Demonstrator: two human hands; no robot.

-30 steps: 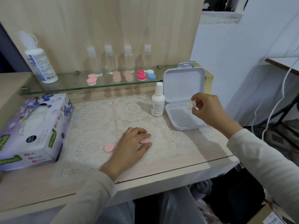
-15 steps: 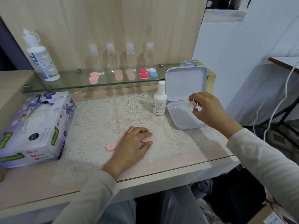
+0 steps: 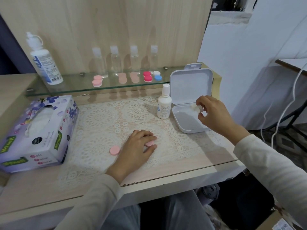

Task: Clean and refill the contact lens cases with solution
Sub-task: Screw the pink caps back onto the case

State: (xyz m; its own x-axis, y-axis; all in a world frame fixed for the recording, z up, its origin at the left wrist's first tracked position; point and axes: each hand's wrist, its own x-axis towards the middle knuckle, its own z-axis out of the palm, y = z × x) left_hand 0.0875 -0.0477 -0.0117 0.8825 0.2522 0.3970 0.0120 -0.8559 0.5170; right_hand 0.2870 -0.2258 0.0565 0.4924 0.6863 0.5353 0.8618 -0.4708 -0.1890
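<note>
**While a white wad is held over the open box, a pink lens case is pressed to the table**

While the right hand is kept above the open white box, a small crumpled white wad is pinched between its fingertips, so this hand is closed on the wad. The left hand is laid flat on the lace mat of the table, and a pink lens case part is held down between its fingers. A loose pink cap is seen just beside this hand, on its left. A small white solution bottle is placed upright just left of the box. On the glass shelf behind, more lens cases, four clear bottles and a big solution bottle are lined up. A tissue box is set at the left.
</note>
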